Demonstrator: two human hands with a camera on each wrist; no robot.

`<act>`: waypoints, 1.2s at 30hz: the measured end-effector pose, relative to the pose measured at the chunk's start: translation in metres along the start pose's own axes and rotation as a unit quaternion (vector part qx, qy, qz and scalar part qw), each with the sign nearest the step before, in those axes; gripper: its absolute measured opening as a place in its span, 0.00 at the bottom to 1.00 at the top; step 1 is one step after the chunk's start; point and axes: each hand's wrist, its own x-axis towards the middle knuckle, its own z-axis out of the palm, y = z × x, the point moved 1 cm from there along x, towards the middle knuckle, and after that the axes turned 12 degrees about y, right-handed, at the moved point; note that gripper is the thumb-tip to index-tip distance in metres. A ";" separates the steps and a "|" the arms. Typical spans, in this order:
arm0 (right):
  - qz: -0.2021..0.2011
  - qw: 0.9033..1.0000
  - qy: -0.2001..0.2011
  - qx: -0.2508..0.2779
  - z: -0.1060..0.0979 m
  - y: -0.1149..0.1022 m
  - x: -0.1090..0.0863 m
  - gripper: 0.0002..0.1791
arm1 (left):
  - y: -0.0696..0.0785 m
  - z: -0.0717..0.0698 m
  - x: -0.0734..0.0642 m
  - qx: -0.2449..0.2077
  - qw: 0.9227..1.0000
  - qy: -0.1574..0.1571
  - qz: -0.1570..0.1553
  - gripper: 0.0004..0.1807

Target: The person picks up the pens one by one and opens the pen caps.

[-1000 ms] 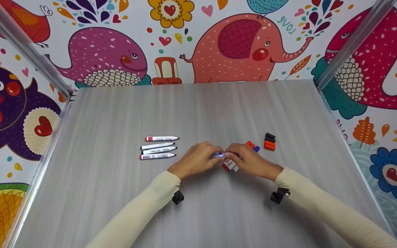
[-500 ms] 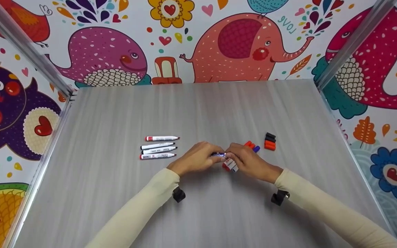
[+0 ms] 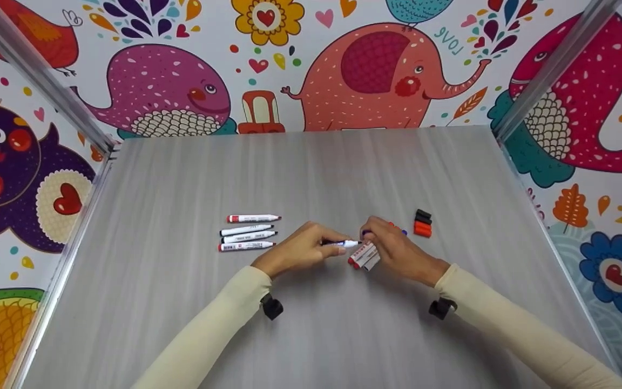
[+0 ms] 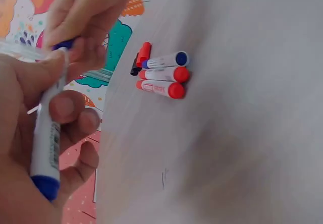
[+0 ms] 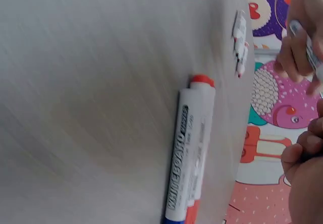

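My left hand grips a white whiteboard marker with a blue end plug, its tip bare in the head view and pointing right. My right hand pinches a blue cap, just off the marker's tip. Below the right hand lie capped markers, two red and one blue, side by side; the hand partly hides them in the head view. The right wrist view shows the blue one's lettered barrel up close.
To the left, several uncapped markers with red or black ends lie in a row, tips to the right. A small row of loose black and red caps sits on the grey table to the right. Printed panels and metal posts border the table.
The blue cap has come off the marker in my left hand. My right hand has moved slightly up and right with the cap, and the marker's tip now shows.
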 end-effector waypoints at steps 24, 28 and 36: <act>0.043 0.990 0.136 0.009 -0.014 0.010 -0.011 0.17 | -0.022 -0.016 -0.027 0.126 0.974 0.175 0.069 0.09; 0.052 0.988 0.146 0.005 -0.017 0.013 -0.014 0.17 | -0.026 -0.020 -0.032 0.144 0.972 0.172 0.074 0.11; 0.057 0.985 0.158 -0.035 -0.023 0.016 -0.019 0.17 | -0.033 -0.025 -0.038 0.160 0.966 0.191 0.067 0.09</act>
